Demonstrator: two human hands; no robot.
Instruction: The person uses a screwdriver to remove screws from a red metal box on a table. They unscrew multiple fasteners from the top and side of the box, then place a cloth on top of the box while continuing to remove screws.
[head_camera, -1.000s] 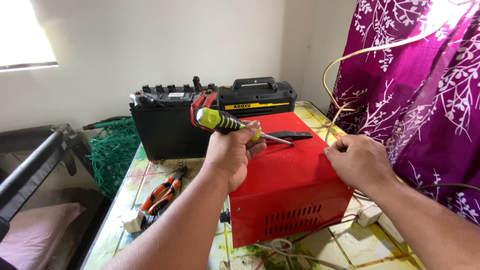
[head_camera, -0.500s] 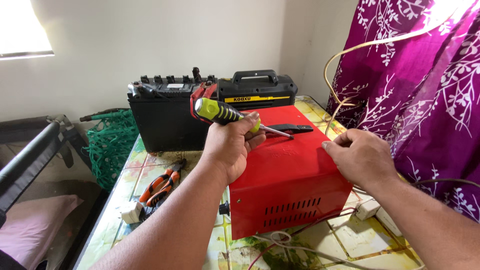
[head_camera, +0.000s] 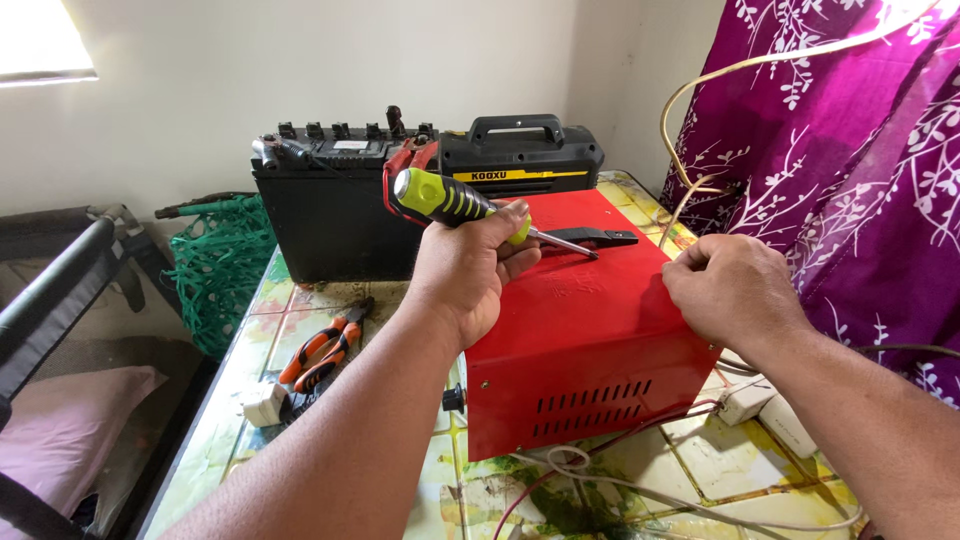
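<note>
My left hand (head_camera: 470, 275) grips the screwdriver (head_camera: 450, 200) tight (tip over the red box (head_camera: 580, 320)), right hand (head_camera: 735, 290) curled closed, steadying its edge.

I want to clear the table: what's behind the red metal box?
Behind the red box stand a black battery and a black-and-yellow case; their lower parts are hidden.

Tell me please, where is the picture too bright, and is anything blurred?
In the head view, the window at the top left is blown out to white; the red metal box shows soft daylight sheen; the left hand, the screwdriver and the right hand are sharp, without motion blur.
</note>
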